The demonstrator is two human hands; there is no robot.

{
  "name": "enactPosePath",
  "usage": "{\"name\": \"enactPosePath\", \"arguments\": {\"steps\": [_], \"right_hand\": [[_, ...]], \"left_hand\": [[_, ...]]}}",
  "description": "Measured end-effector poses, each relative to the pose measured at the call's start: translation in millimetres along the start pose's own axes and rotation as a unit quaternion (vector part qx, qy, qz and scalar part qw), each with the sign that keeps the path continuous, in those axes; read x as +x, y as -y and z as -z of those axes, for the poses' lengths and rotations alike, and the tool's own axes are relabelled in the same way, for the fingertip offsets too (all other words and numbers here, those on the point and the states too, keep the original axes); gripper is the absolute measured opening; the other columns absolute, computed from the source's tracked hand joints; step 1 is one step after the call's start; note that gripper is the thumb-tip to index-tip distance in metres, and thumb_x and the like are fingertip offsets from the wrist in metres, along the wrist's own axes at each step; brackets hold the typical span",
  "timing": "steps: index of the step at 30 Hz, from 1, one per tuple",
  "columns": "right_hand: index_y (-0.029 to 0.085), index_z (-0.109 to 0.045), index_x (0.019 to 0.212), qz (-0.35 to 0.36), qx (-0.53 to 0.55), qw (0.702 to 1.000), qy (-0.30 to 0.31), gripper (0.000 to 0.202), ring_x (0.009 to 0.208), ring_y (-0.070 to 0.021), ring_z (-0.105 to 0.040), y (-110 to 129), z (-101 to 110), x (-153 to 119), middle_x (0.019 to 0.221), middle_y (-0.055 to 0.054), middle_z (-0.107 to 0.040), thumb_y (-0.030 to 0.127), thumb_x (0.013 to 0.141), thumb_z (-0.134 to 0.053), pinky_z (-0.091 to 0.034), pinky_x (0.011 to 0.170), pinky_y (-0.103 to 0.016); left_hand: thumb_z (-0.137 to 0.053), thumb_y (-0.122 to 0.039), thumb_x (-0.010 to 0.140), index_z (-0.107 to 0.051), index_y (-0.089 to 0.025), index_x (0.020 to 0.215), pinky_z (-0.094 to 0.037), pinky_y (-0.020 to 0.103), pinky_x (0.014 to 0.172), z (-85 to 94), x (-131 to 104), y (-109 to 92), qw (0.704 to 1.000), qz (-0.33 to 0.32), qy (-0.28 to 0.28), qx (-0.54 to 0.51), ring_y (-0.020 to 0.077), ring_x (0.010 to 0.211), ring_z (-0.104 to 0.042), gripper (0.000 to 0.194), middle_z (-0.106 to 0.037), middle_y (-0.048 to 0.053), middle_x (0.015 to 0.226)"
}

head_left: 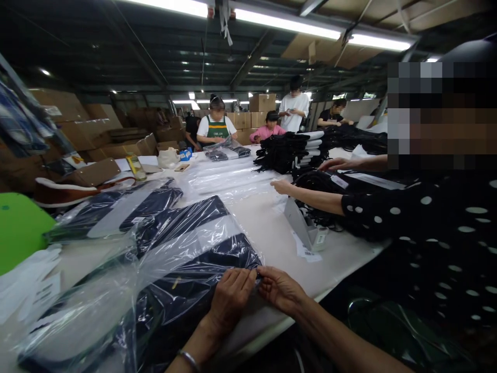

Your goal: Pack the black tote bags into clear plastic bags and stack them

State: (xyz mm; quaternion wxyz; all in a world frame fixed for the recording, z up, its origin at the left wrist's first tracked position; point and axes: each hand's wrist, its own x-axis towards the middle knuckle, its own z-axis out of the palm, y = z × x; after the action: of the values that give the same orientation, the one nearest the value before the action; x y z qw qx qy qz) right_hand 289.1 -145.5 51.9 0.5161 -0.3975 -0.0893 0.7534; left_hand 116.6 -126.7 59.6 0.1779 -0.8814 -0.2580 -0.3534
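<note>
A dark folded garment lies flat inside a clear plastic bag (186,254) in front of me, with a pale strip across it. At the bag's right edge, my left hand (234,290) has its fingers closed on the plastic. Right beside it my right hand (280,290) pinches the same edge, thumb and fingers together. The fingertips of both hands nearly meet there. Another bagged dark garment (128,207) lies beyond, to the left. More clear plastic with dark cloth spreads at the lower left.
A co-worker in a polka-dot sleeve (373,210) reaches over the table from the right. Black garments are stacked (287,150) at the back. A grey stand (301,225) sits near paper labels. Clear bags (225,178) lie mid-table; a green panel (21,233) stands left.
</note>
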Motion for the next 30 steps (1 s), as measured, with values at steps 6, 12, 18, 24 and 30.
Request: {"name": "enactPosePath", "arguments": {"steps": [6, 12, 18, 24, 30], "right_hand": [[0.018, -0.056, 0.076, 0.011, 0.0, 0.999, -0.035, 0.041, 0.049, -0.0085, -0.054, -5, -7, -4, 0.054, 0.007, -0.057, 0.025, 0.058, -0.092, -0.043, 0.049, -0.019], [0.019, -0.06, 0.09, 0.042, -0.211, 0.976, 0.012, 0.053, 0.068, -0.0168, -0.065, 21, 11, -26, 0.077, -0.001, -0.067, 0.054, 0.062, -0.087, -0.05, 0.06, -0.027], [0.02, -0.067, 0.098, 0.427, -0.559, 0.651, -0.285, 0.032, 0.103, -0.0299, -0.062, 133, 68, -64, 0.107, -0.012, -0.069, 0.047, 0.084, -0.059, -0.045, 0.097, -0.042], [0.016, -0.071, 0.087, 0.281, -0.543, 0.729, -0.307, 0.034, 0.11, -0.0322, -0.061, 202, 89, -33, 0.103, -0.014, -0.073, 0.046, 0.085, -0.056, -0.041, 0.101, -0.041], [0.012, -0.071, 0.079, 0.234, -0.501, 0.791, -0.262, 0.042, 0.081, -0.025, -0.068, 221, 83, -4, 0.079, -0.013, -0.074, 0.054, 0.076, -0.069, -0.048, 0.074, -0.033]], "left_hand": [[-0.04, -0.012, 0.1, -0.063, -0.013, 0.119, -0.051, 0.034, 0.086, -1.2, -8, 3, 1.0, -0.012, 0.005, 0.01, 0.0195, 0.096, -0.065, 0.03, -0.071, 0.01, 0.112], [-0.039, -0.014, 0.101, -0.066, -0.015, 0.112, -0.05, 0.034, 0.082, -0.5, -6, 4, 1.0, -0.007, -0.009, -0.025, 0.0191, 0.087, -0.064, 0.029, -0.074, 0.007, 0.103], [-0.035, -0.012, 0.101, -0.067, -0.015, 0.109, -0.047, 0.033, 0.081, -3.1, -7, 2, 0.998, 0.009, -0.036, -0.048, 0.0186, 0.088, -0.063, 0.034, -0.074, 0.006, 0.101], [-0.03, -0.014, 0.103, -0.068, -0.017, 0.11, -0.046, 0.033, 0.082, -6.1, -10, 2, 0.998, 0.012, -0.029, -0.052, 0.0184, 0.088, -0.062, 0.038, -0.074, 0.004, 0.102], [-0.031, -0.015, 0.102, -0.068, -0.017, 0.108, -0.048, 0.031, 0.08, -3.8, -8, -1, 0.998, 0.014, -0.039, -0.053, 0.0173, 0.087, -0.063, 0.038, -0.074, 0.005, 0.1]]}}
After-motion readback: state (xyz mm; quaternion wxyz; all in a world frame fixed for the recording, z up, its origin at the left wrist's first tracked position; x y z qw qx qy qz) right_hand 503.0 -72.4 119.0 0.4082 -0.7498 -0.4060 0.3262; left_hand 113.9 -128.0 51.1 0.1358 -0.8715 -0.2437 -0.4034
